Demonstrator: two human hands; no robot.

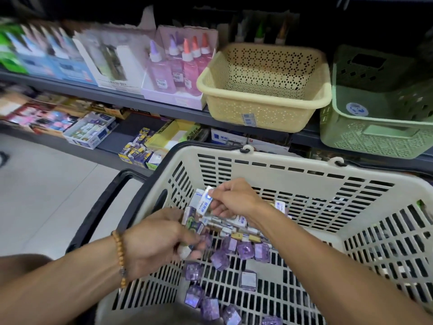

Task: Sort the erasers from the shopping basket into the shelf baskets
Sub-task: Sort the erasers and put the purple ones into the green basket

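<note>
A cream shopping basket fills the lower frame, with several purple erasers and white-and-blue erasers on its floor. My right hand pinches a white-and-blue eraser above the pile. My left hand, a bead bracelet on its wrist, grips a few erasers at the basket's left side, with a white one under its fingers. On the shelf above stand a yellow perforated basket and a green basket, both without erasers in view.
Pink and purple glue bottles in a display box stand left of the yellow basket. Boxes of stationery line the lower shelf. The shopping basket's black handle hangs to the left over a pale tiled floor.
</note>
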